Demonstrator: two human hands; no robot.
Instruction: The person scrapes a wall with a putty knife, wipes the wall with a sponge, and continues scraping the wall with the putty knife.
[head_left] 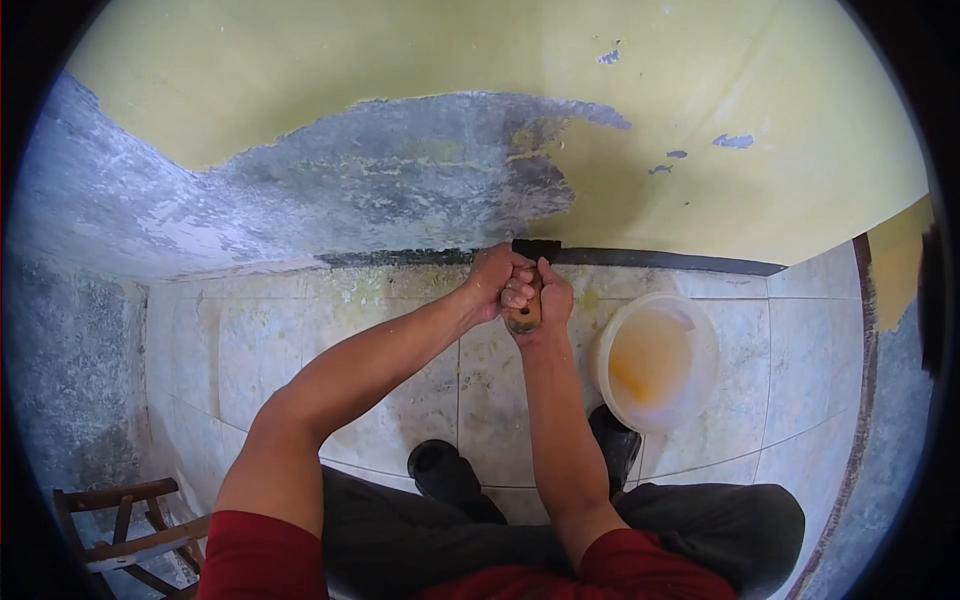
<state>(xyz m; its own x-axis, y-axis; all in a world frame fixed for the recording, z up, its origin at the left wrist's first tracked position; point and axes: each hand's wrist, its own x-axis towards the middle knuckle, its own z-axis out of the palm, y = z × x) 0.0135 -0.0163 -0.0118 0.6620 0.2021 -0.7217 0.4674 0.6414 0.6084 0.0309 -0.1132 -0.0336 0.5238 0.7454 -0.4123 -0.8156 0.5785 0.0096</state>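
Note:
Both hands are closed around the wooden handle of a scraper [524, 316], whose dark blade lies against the foot of the wall at the black baseboard strip [660, 259]. My left hand [496, 280] wraps the handle from the left side. On the right side, my right hand [553, 297] grips the same handle, thumb pointing up toward the blade. Above the hands, the wall shows yellow paint [680, 100] on the right and a bare grey-blue patch [400, 170] on the left, with a ragged edge between them.
A translucent bucket [697, 400] with cloudy, yellowish contents stands on the tiled floor [255, 345], right of my hands. Flakes of paint lie on the tiles near the wall. A wooden stool or rack [130, 547] is at the lower left. My black shoes [445, 475] are below.

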